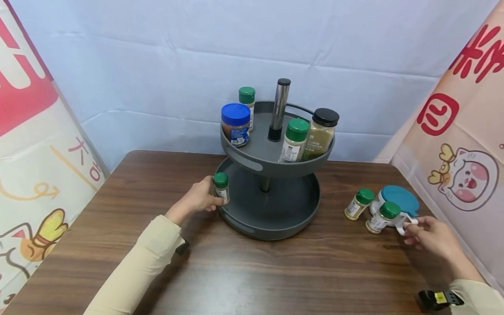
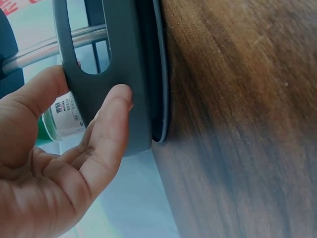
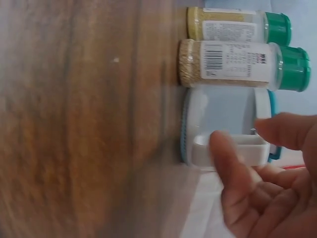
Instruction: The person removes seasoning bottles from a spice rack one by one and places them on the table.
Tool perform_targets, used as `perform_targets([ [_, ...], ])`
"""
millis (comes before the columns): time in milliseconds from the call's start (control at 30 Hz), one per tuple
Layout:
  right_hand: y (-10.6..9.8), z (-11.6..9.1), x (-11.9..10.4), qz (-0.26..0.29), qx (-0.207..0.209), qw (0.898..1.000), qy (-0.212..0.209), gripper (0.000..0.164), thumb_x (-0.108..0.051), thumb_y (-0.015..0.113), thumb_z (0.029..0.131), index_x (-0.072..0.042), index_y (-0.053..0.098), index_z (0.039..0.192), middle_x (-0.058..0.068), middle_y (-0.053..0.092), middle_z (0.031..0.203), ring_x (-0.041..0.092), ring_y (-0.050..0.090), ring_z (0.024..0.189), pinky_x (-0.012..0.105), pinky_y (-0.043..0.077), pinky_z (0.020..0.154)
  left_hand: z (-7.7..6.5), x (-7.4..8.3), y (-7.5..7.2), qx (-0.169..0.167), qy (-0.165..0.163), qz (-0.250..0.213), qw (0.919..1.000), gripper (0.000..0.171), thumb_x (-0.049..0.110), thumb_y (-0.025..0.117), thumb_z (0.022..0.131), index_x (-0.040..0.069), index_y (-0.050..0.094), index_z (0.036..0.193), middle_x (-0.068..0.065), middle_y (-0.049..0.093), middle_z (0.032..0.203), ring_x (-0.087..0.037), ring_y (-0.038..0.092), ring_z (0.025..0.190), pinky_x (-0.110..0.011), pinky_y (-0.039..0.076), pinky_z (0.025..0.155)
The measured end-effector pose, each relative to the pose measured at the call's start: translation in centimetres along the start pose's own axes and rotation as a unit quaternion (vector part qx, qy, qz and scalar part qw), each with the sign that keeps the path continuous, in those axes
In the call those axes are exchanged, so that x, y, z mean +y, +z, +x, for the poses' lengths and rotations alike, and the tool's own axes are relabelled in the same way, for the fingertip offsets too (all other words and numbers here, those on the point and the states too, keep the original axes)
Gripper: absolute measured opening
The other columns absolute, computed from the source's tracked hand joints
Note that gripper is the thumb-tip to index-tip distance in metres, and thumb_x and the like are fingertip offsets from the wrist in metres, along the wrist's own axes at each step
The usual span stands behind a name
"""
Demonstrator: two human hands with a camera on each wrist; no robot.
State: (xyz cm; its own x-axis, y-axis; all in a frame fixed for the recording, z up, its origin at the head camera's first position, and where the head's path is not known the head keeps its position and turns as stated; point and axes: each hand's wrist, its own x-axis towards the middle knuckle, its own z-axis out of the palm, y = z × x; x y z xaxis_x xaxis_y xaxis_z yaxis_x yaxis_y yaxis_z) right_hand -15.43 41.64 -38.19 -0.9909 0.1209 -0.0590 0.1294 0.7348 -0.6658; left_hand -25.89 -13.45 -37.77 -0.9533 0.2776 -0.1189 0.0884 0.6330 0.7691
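A small green-capped spice jar (image 1: 222, 189) stands upright at the left rim of the lower tier of a grey two-tier turntable rack (image 1: 271, 217). My left hand (image 1: 202, 195) holds this jar between thumb and fingers; in the left wrist view a fingertip (image 2: 119, 94) lies against the rack's outer wall, which hides the jar's base. At the far right, my right hand (image 1: 435, 236) has thumb and fingers at the white handle (image 3: 252, 151) of a blue-lidded container (image 1: 399, 199). Two green-capped spice jars, one nearer (image 1: 379, 218) and one farther (image 1: 359, 204), stand beside that container.
On the upper tier stand a blue-lidded jar (image 1: 236, 124), a black-lidded cumin powder jar (image 1: 320, 135) and two green-capped jars, one in front (image 1: 293, 142) and one behind (image 1: 247, 97). A metal post (image 1: 280, 105) rises through the rack. The brown table (image 1: 244, 271) meets cloth walls behind and beside.
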Motion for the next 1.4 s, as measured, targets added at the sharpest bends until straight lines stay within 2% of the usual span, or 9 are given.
perform_targets([
  [133, -0.7, 0.0, -0.3, -0.042, -0.026, 0.999, -0.018, 0.044, -0.013, 0.047, 0.093, 0.027, 0.035, 0.109, 0.023, 0.063, 0.080, 0.021, 0.059, 0.061, 0.033, 0.052, 0.051, 0.1, 0.0, -0.4, -0.017, 0.006, 0.016, 0.9997, 0.078, 0.024, 0.072, 0.077, -0.004, 0.027, 0.134, -0.017, 0.060, 0.091, -0.020, 0.060, 0.058, -0.037, 0.054, 0.056],
  [233, -1.6, 0.0, -0.6, -0.114, -0.037, 0.992, -0.045, 0.048, -0.015, 0.050, 0.091, 0.027, 0.036, 0.109, 0.034, 0.058, 0.087, 0.034, 0.058, 0.073, 0.046, 0.050, 0.062, 0.1, 0.1, -0.8, -0.026, 0.009, 0.049, 0.9984, 0.080, 0.031, 0.072, 0.077, -0.003, 0.027, 0.134, -0.014, 0.061, 0.082, -0.022, 0.060, 0.061, -0.037, 0.052, 0.058],
  [367, -2.7, 0.0, -1.0, -0.189, -0.051, 0.979, -0.062, 0.048, -0.021, 0.052, 0.090, 0.023, 0.043, 0.107, 0.041, 0.053, 0.095, 0.053, 0.048, 0.090, 0.062, 0.041, 0.072, 0.1, 0.1, -1.4, -0.019, 0.029, 0.107, 0.9937, 0.076, 0.039, 0.071, 0.076, -0.004, 0.036, 0.129, -0.013, 0.061, 0.091, -0.025, 0.058, 0.082, -0.042, 0.049, 0.071],
  [467, -3.0, 0.0, -1.2, -0.203, -0.065, 0.975, -0.058, 0.049, -0.023, 0.054, 0.089, 0.021, 0.044, 0.108, 0.041, 0.053, 0.096, 0.056, 0.046, 0.091, 0.064, 0.041, 0.072, 0.1, 0.2, -1.8, -0.009, 0.045, 0.133, 0.9901, 0.070, 0.041, 0.070, 0.075, -0.003, 0.044, 0.123, -0.012, 0.060, 0.099, -0.025, 0.053, 0.090, -0.044, 0.047, 0.077],
  [667, -3.1, -0.1, -1.5, -0.215, -0.083, 0.972, -0.034, 0.053, -0.026, 0.055, 0.088, 0.021, 0.043, 0.110, 0.039, 0.054, 0.097, 0.056, 0.046, 0.090, 0.063, 0.041, 0.071, 0.1, 0.3, -1.9, -0.017, 0.059, 0.133, 0.9892, 0.058, 0.038, 0.071, 0.076, 0.000, 0.049, 0.115, -0.010, 0.060, 0.090, -0.021, 0.054, 0.078, -0.039, 0.048, 0.067],
  [833, -3.1, -0.2, -1.4, -0.218, -0.085, 0.972, -0.025, 0.058, -0.030, 0.055, 0.089, 0.022, 0.041, 0.112, 0.042, 0.050, 0.101, 0.057, 0.044, 0.093, 0.064, 0.040, 0.072, 0.0, 0.5, -1.9, -0.024, 0.069, 0.130, 0.9888, 0.051, 0.036, 0.071, 0.076, 0.002, 0.052, 0.110, -0.010, 0.061, 0.089, -0.021, 0.055, 0.077, -0.039, 0.049, 0.066],
  [1033, -3.3, -0.8, -2.4, -0.248, -0.045, 0.967, -0.033, 0.060, -0.032, 0.056, 0.087, 0.022, 0.041, 0.111, 0.045, 0.046, 0.105, 0.061, 0.040, 0.092, 0.067, 0.038, 0.073, -0.4, 0.2, -2.4, -0.010, 0.064, 0.131, 0.9892, 0.063, 0.038, 0.071, 0.075, -0.001, 0.048, 0.119, -0.014, 0.061, 0.101, -0.024, 0.055, 0.088, -0.042, 0.049, 0.074],
  [1167, -3.3, -1.3, -3.4, -0.267, -0.024, 0.963, -0.013, 0.062, -0.035, 0.056, 0.086, 0.020, 0.041, 0.111, 0.044, 0.045, 0.108, 0.063, 0.038, 0.091, 0.067, 0.038, 0.072, -0.6, -0.1, -2.8, -0.013, 0.064, 0.135, 0.9887, 0.075, 0.037, 0.071, 0.076, -0.005, 0.040, 0.129, -0.020, 0.056, 0.116, -0.030, 0.051, 0.104, -0.047, 0.046, 0.084],
  [1400, -3.2, -1.7, -4.8, -0.274, -0.009, 0.962, 0.016, 0.062, -0.036, 0.059, 0.084, 0.018, 0.043, 0.112, 0.041, 0.046, 0.108, 0.060, 0.040, 0.091, 0.067, 0.039, 0.072, -1.2, -0.5, -3.2, -0.022, 0.076, 0.170, 0.9822, 0.079, 0.040, 0.070, 0.075, -0.004, 0.038, 0.133, -0.027, 0.049, 0.125, -0.035, 0.046, 0.112, -0.051, 0.043, 0.089],
])
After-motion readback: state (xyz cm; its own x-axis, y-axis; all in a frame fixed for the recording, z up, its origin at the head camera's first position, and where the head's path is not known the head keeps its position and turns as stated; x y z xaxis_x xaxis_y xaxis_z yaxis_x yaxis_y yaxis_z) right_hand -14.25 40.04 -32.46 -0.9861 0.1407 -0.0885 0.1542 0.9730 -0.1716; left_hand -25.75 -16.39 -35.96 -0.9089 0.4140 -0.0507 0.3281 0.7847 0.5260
